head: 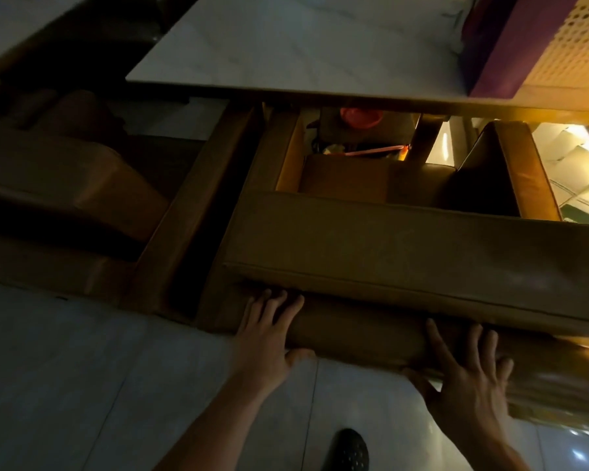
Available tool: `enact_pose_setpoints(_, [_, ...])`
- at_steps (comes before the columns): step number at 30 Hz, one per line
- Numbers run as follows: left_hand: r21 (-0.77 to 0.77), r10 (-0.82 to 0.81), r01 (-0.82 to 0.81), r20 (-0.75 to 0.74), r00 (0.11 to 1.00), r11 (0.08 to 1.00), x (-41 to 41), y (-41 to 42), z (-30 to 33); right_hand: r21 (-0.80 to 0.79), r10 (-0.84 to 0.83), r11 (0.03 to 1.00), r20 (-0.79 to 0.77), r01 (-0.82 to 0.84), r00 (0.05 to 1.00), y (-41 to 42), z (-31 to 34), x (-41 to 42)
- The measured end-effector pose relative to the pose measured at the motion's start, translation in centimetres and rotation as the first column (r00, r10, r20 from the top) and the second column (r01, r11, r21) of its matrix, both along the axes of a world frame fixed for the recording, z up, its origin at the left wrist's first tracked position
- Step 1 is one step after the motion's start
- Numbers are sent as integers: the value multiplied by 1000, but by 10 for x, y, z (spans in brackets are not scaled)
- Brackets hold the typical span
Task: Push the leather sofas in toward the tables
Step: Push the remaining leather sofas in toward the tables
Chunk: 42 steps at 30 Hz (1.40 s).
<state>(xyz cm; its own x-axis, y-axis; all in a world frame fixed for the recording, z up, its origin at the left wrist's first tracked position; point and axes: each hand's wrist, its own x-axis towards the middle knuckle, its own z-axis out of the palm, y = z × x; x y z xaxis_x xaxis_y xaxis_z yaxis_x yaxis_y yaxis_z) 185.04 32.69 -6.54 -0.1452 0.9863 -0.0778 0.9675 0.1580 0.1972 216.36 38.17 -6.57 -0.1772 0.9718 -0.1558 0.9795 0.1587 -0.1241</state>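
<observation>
A narrow dark gap separates the brown sofa [388, 239] from the neighbouring sofa [65, 185] at left. The white table [286, 45] overhangs the seat's far side. Open tiled floor [82, 368] lies behind the backrest.

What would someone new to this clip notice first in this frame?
First, the two bare hands low in the frame: the left hand and the right hand lie flat, fingers spread, against the back of a brown leather sofa. Beyond it, the pale table fills the top of the view, with a purple box at its right end. A second sofa sits in shadow on the left.
</observation>
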Motion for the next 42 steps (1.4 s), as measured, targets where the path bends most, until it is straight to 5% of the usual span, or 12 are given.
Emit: enact_pose_setpoints(42, [-88,-28,33,54,998,996,-23,-2,23,-99,-50,993,86,58,995,-8,16,-25])
